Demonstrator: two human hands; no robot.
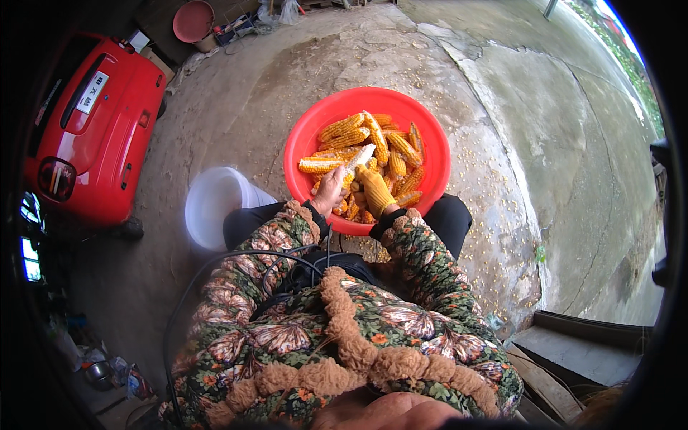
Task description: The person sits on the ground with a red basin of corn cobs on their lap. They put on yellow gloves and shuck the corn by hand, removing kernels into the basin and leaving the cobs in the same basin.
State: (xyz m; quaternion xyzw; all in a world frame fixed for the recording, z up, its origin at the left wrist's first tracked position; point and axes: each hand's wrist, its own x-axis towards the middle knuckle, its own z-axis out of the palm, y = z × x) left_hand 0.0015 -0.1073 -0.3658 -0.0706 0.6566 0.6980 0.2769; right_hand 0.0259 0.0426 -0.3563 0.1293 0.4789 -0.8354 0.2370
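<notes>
- Floral jacket (pixel 351 326) hogging 6 o'clock
- Bare left grip (pixel 330 190) wrapped round a part-bare cob (pixel 363 155), 12 o'clock, over red basin (pixel 304 129)
- Gloved right grip (pixel 375 190) touching it, can't tell how closed

We see an open garage or yard. A red car (pixel 107 136) is parked on the hard, cracked floor (pixel 244 122), loose corn bits (pixel 469 251) lie about, and green plants (pixel 642 89) grow outside.
</notes>
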